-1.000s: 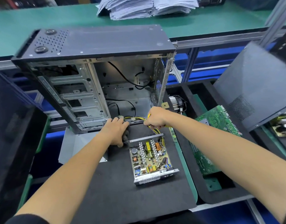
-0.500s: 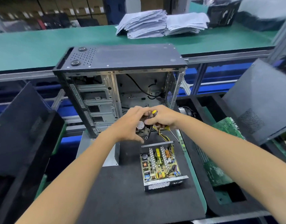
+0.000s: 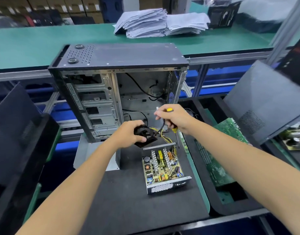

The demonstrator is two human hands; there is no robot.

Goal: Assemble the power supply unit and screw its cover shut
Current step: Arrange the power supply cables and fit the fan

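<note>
Whereas a second earlier it lay on the mat, the black fan (image 3: 146, 135) is now lifted in the left hand (image 3: 129, 133) at frame centre, right hand (image 3: 174, 118) gripping the screwdriver (image 3: 173, 126), above the open power supply unit (image 3: 164, 168), suggesting fan fitting comes next.

Both forearms extended forward; left hand (image 3: 129, 133) curled, gripping; right hand (image 3: 174, 118) fisted, gripping, slightly higher.

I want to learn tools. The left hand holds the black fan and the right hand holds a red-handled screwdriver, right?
Nearly. The head view shows the screwdriver in the right hand has a yellow and black handle, not red. The left hand does hold the black fan.
</note>
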